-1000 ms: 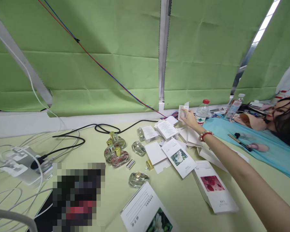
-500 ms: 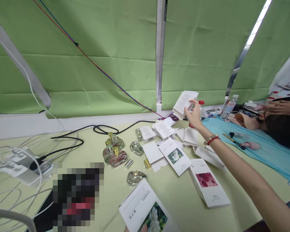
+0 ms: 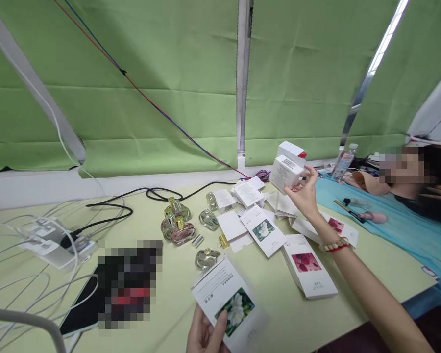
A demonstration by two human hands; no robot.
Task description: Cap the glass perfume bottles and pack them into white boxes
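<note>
My left hand (image 3: 203, 331) is closed on a white carton with a white-flower picture (image 3: 232, 280), its thumb across the printed front. Farther off, my right hand (image 3: 306, 198) grips a small white box with a barcode (image 3: 283, 171) between thumb and fingers; a flap stands up at its top. Below that hand lie several flat white cartons (image 3: 279, 203). A flower-printed carton (image 3: 263, 230) and a carton with a pink-petal picture (image 3: 308, 264) rest on the table. Just beyond the left-hand carton is a glass perfume bottle (image 3: 207, 259) without its cap.
Several perfume bottles with gold and silver caps (image 3: 178, 223) stand left of the cartons. A white power strip (image 3: 57, 245) with tangled cables and a dark pixelated device (image 3: 128, 284) are at left. Another person lies beside the blue cloth (image 3: 404, 230) on the right.
The right-hand box has turned so its barcode end shows, and has moved slightly down and right. More of my left hand has come into view under its carton. The view has shifted a little.
</note>
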